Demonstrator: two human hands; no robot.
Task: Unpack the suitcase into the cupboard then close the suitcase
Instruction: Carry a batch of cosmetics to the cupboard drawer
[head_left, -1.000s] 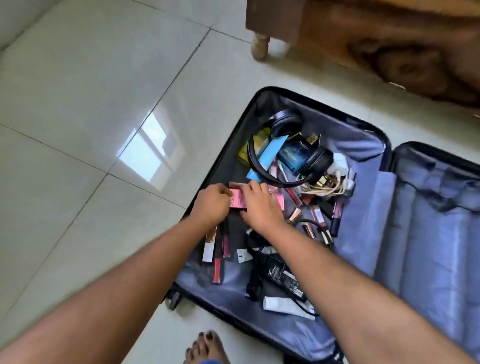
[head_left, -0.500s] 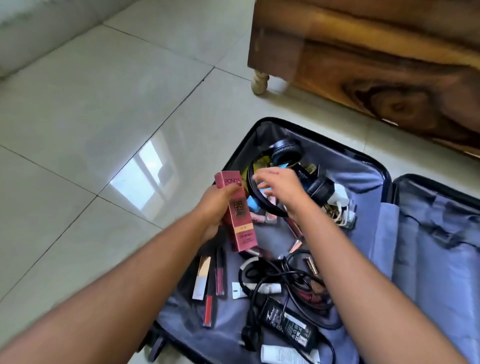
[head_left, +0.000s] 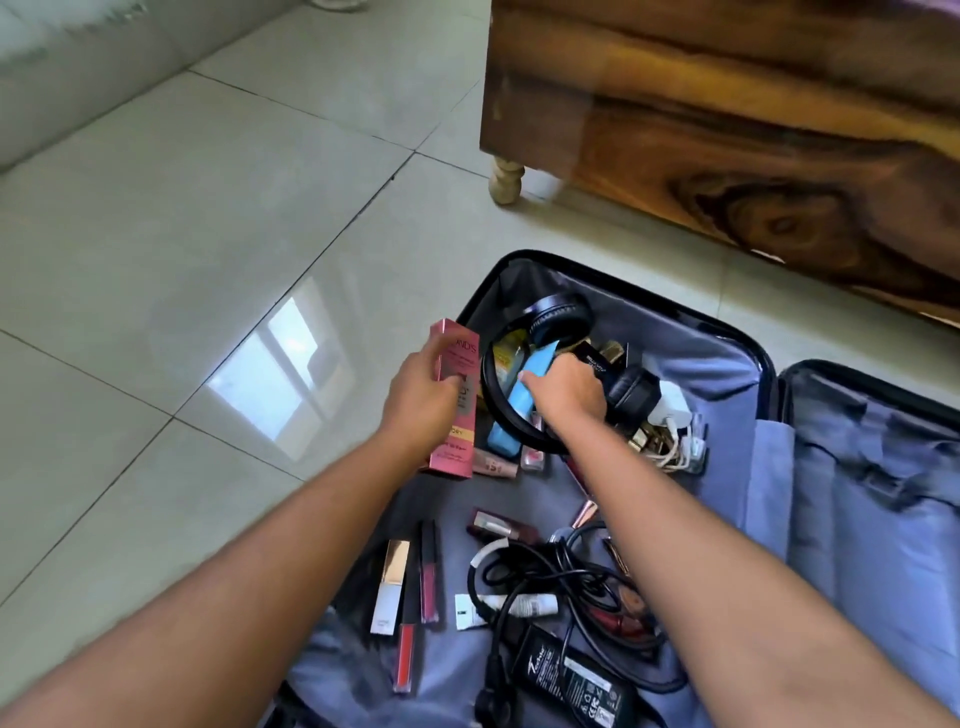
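Note:
An open black suitcase (head_left: 748, 338) with grey lining lies on the tiled floor. My left hand (head_left: 423, 410) grips an upright pink cosmetics box (head_left: 457, 415) at the case's left edge. My right hand (head_left: 563, 395) reaches into the far end and curls round a light blue box (head_left: 511, 415) that passes through the band of black headphones (head_left: 561, 319). Lipsticks (head_left: 428, 571), a white tube (head_left: 530, 605) and a black power adapter (head_left: 571, 675) with tangled cable lie in the near half.
A wooden cupboard (head_left: 727, 130) on a turned leg (head_left: 505, 182) stands just beyond the suitcase. The suitcase lid (head_left: 883, 493) lies flat to the right. White chargers and cables (head_left: 675, 415) sit beside the headphones. Glossy floor tiles (head_left: 208, 260) stretch to the left.
My left hand lifted the pink box from the case and turned it upright. My right hand moved from the box to the far end and took hold of the blue box.

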